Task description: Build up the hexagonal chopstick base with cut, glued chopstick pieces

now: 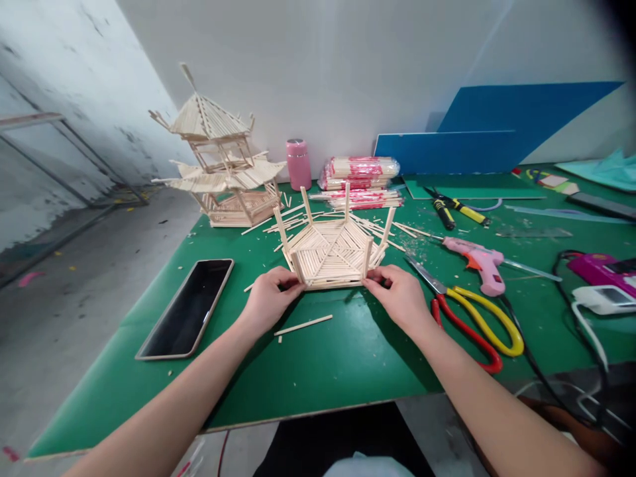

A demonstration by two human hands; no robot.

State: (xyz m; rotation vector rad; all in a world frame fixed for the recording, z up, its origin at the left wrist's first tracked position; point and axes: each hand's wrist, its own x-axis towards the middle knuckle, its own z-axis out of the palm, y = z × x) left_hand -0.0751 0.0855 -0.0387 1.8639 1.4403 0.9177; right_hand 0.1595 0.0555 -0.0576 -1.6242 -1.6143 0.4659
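Note:
A six-sided base of wooden sticks (330, 252) with upright posts at its corners rests on the green table in front of me. My left hand (271, 295) pinches its near left corner at the foot of a post. At the near right corner, the fingers of my right hand (397, 295) are closed on the frame in the same way. One loose stick (304, 325) lies on the table between my hands, with a tiny offcut beside it. More loose sticks (288, 222) are scattered behind the base.
A finished stick pagoda (213, 159) stands at back left, near a pink bottle (299, 164) and bagged sticks (358, 173). A phone (189, 308) lies left. Scissors (462, 305), a pink glue gun (477, 258) and pliers (457, 209) lie right. Blue boards (447, 151) lean behind.

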